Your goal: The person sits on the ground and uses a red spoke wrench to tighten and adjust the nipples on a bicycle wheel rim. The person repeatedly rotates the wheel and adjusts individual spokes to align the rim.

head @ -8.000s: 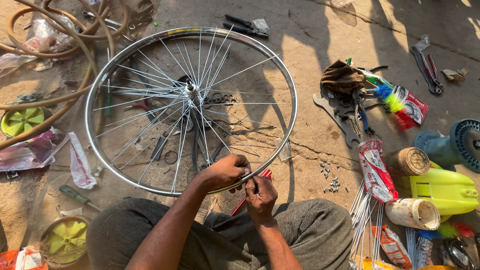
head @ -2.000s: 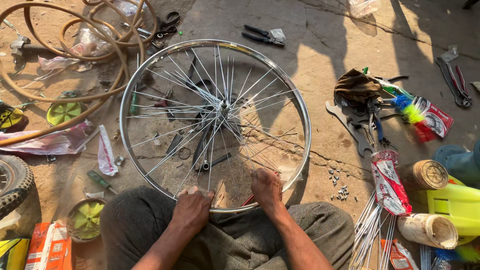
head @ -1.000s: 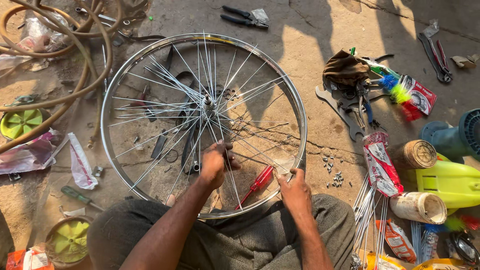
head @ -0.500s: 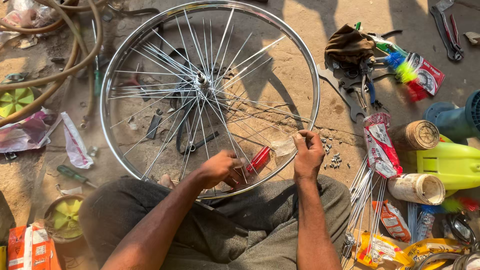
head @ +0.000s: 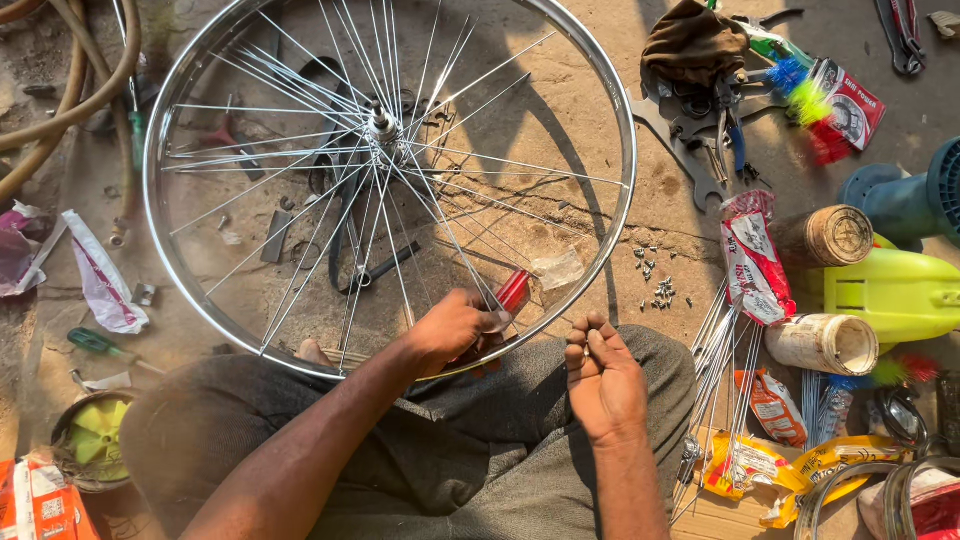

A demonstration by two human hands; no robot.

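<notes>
Taking the bicycle wheel (head: 250,320) as the landmark, it lies flat on the dusty ground with its near rim resting against the seated person's lap, the hub (head: 381,124) toward the far side and the spokes fanning out from it. Left of the wheel lie a tan hose (head: 85,85), a torn plastic wrapper (head: 103,285) and a green-handled screwdriver (head: 95,342). At the wheel's near rim the left hand (head: 450,330) is wrapped around a red-handled screwdriver (head: 513,291), fingers closed on the handle, with the tool angled in toward the rim among the lower spokes; its tip is hidden, so whether it sits on a nipple is hard to say. Just right of that, outside the rim, the right hand (head: 603,380) is raised with fingertips pinched together on something tiny, probably a spoke nipple, though it is too small to be sure. To do this step well, I would judge it best to keep the rim braced against the lap, seat the tip squarely before turning, and start the small piece straight on its spoke end by fingertip feel. Further right of the wheel lie scattered small nipples (head: 655,285), a bundle of loose spokes (head: 720,350) and a pile of spanners (head: 700,120).
</notes>
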